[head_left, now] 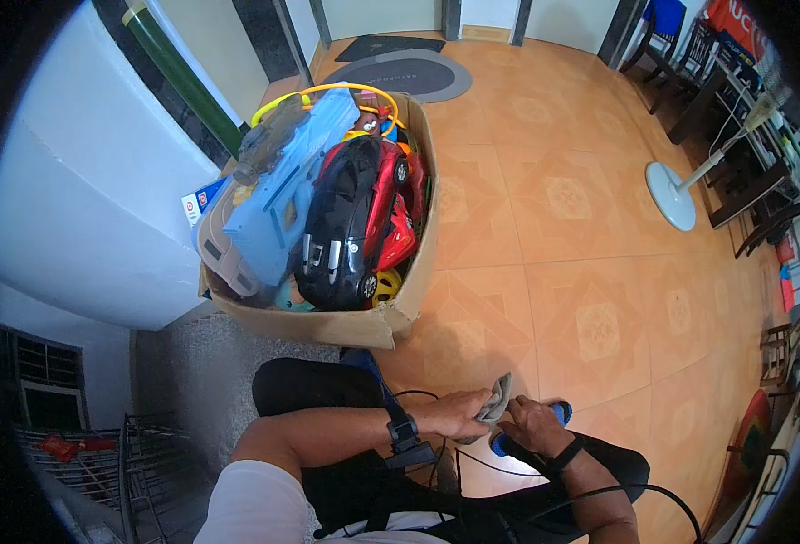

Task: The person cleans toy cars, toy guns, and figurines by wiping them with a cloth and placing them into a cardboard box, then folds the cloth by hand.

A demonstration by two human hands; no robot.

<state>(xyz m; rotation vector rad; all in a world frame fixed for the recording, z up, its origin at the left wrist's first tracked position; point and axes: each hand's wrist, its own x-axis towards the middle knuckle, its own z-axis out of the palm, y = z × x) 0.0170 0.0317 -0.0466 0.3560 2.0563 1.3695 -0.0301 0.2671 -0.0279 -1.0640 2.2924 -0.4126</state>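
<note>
My left hand (459, 414) is closed around a folded grey cloth (500, 395), which sticks up past the fingers. Close beside it, my right hand (538, 426) has its fingers curled in toward the cloth; what they grip, if anything, is hidden. Both hands are low over my lap, in front of a cardboard box (327, 325) heaped with toys. On top lie a black and red toy car (341, 222) and a light blue plastic toy gun (282, 195). A yellow hoop (364, 88) loops over the back of the pile.
A white pedestal fan (672, 195) stands on the tiled floor to the right, near dark chairs (668, 45). Dark mats (409, 74) lie by the far doorway. Black cables (636, 490) run across my lap. A metal rack (119, 462) is at lower left.
</note>
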